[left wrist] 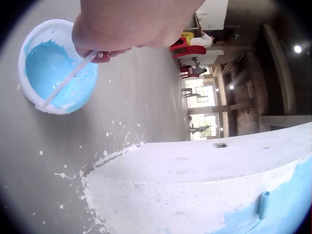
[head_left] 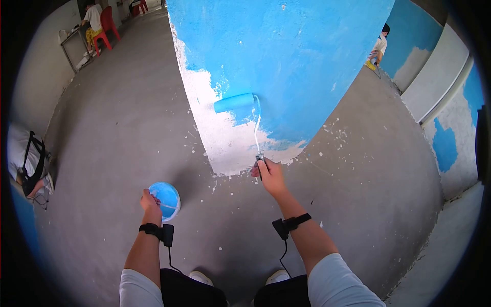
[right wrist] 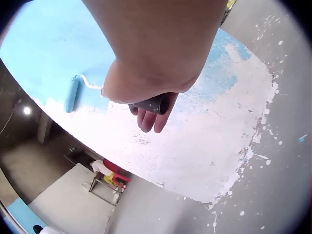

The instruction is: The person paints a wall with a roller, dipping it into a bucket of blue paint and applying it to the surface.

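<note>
My right hand (head_left: 271, 175) grips the dark handle (right wrist: 153, 104) of a paint roller; its bent white wire rod leads up to the blue roller sleeve (head_left: 234, 103). The sleeve lies against the pillar (head_left: 286, 56), at the border between blue paint and bare white plaster. On the left, my left hand (head_left: 150, 201) holds a white bucket (head_left: 178, 209) by its pale strip handle (left wrist: 68, 80). Light blue paint coats the bucket's inside and pools at the bottom. In the left wrist view the fingers curl round the upper end of that handle.
White paint spatters dot the grey concrete floor (head_left: 128, 128) round the pillar's foot. A person (head_left: 94, 23) sits on a red chair (head_left: 107, 26) at the far left. Another person (head_left: 377, 48) is by the right wall, and a third (head_left: 23, 153) is at the left edge.
</note>
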Action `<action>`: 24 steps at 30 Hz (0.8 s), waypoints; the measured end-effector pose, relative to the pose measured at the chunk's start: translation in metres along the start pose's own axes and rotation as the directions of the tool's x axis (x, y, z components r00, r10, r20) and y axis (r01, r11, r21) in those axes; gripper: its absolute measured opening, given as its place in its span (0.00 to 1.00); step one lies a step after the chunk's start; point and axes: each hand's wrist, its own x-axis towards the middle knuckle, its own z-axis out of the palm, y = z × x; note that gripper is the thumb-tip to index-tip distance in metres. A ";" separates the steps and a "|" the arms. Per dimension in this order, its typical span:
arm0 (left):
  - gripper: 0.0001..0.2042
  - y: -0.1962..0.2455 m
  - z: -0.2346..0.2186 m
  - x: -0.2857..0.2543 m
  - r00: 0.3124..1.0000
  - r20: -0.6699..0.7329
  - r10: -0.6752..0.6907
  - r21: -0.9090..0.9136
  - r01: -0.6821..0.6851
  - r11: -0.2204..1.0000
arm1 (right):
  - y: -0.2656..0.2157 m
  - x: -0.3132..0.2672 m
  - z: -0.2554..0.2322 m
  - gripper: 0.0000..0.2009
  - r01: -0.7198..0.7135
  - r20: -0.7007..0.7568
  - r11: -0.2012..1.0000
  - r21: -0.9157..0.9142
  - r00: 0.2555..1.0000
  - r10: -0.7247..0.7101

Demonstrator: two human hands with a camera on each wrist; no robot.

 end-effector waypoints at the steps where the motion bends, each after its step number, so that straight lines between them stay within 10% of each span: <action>1: 0.11 0.000 0.000 0.001 1.000 -0.006 0.006 0.001 -0.006 1.000 | 0.006 -0.001 0.001 0.14 0.001 -0.013 1.000 -0.006 1.000 -0.001; 7: 0.11 0.000 0.002 0.001 1.000 -0.015 -0.001 -0.045 0.001 0.999 | 0.058 -0.016 -0.019 0.14 -0.056 -0.031 0.997 -0.062 0.998 0.054; 17: 0.11 0.006 0.003 -0.014 1.000 -0.007 -0.003 0.012 0.004 1.000 | -0.009 -0.003 0.003 0.13 0.046 -0.104 0.998 -0.032 0.993 -0.049; 24: 0.10 0.001 0.000 -0.001 1.000 -0.006 0.000 0.002 0.000 1.000 | 0.056 -0.011 -0.014 0.13 -0.034 -0.134 0.999 -0.004 0.990 0.033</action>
